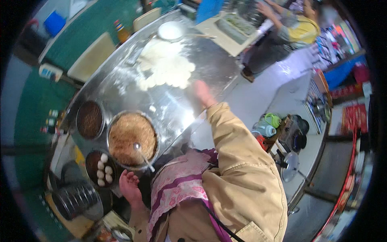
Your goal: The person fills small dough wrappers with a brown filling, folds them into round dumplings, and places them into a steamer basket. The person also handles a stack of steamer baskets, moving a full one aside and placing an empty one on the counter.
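My right hand, blurred, is at the steel worktop beside a floury mass of dough pieces; whether it holds anything is unclear. My left hand, empty with fingers loosely curled, is below a large round bowl of brown filling. A metal spoon rests in that bowl, its handle over the rim. Left of my left hand, a dark round pan holds several pale round dough balls. A small scrap of dough lies on the worktop.
A pot with dark contents stands at the left. A white bowl of flour and a rolling pin are at the far end. Another person works at a tray of green food. Bottles stand at the right.
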The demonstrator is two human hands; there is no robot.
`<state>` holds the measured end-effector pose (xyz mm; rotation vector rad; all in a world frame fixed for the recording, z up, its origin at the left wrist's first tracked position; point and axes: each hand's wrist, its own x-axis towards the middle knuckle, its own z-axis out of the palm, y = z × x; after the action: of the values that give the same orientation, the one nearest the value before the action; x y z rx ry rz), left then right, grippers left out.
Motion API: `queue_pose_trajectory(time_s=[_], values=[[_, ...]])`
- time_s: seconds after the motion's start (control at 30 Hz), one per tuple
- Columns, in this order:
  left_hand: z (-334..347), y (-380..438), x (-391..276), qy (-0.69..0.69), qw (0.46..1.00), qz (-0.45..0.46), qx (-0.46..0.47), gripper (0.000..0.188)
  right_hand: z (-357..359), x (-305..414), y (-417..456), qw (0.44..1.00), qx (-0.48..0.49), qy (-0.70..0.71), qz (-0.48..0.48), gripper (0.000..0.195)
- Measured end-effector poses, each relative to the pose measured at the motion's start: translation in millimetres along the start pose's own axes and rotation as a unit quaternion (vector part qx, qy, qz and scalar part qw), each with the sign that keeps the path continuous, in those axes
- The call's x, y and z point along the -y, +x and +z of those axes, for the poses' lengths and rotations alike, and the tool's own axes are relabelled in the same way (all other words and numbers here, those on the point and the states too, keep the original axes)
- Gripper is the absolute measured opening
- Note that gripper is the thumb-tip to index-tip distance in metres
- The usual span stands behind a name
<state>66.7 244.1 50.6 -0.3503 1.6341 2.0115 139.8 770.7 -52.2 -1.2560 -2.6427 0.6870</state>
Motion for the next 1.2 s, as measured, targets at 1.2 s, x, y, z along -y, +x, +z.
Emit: queue_pose_trajectory(time_s=[1.2], values=[[57.5, 20.8, -34.5, -0.061, 0.960, -0.023, 0.271, 0.026, -8.9, 217.4, -223.3, 0.901, 0.037, 0.402, -0.158, 0.028]])
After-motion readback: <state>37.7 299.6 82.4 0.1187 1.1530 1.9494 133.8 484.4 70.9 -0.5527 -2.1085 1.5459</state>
